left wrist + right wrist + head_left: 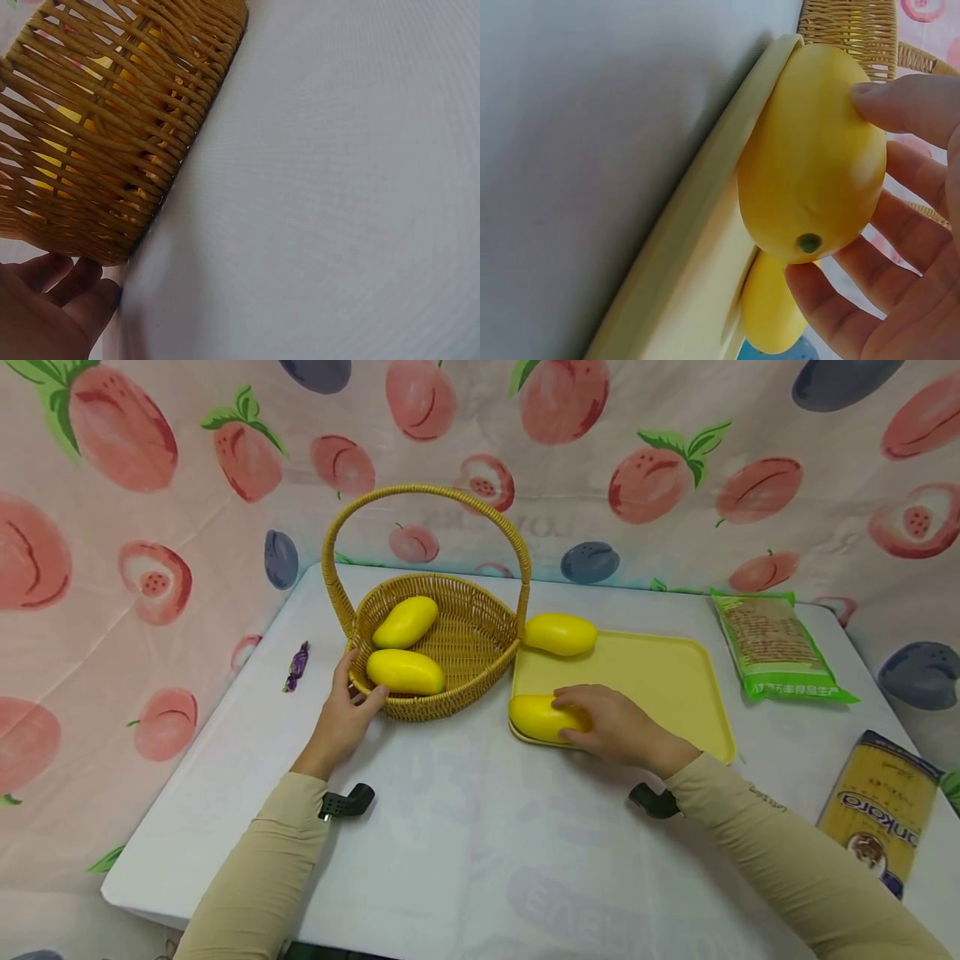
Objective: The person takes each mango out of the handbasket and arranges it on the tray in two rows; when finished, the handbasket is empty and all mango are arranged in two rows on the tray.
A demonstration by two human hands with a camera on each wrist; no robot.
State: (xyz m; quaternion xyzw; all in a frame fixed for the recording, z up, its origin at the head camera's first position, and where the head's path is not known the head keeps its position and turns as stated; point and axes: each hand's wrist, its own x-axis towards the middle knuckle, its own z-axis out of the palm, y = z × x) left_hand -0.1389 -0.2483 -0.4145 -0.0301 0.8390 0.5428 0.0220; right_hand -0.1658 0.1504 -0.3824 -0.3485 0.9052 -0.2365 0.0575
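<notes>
A wicker basket (480, 647) with a tall arched handle holds two yellow mangoes, one mango (406, 622) behind the other mango (405, 672). My left hand (341, 722) holds the basket's near left side, its fingertips against the weave in the left wrist view. On the near left corner of a yellow tray (652, 681) lies another mango (540, 718). My right hand (611, 724) grips it, thumb on one side and fingers curved round the other in the right wrist view. A further mango (561, 634) sits at the tray's far left corner, beside the basket.
A purple wrapped candy (297, 667) lies left of the basket. To the tray's right are a green-edged food packet (776, 647) and a yellow and blue packet (881, 810). A fruit-print curtain (540, 510) hangs behind the white table (450, 860).
</notes>
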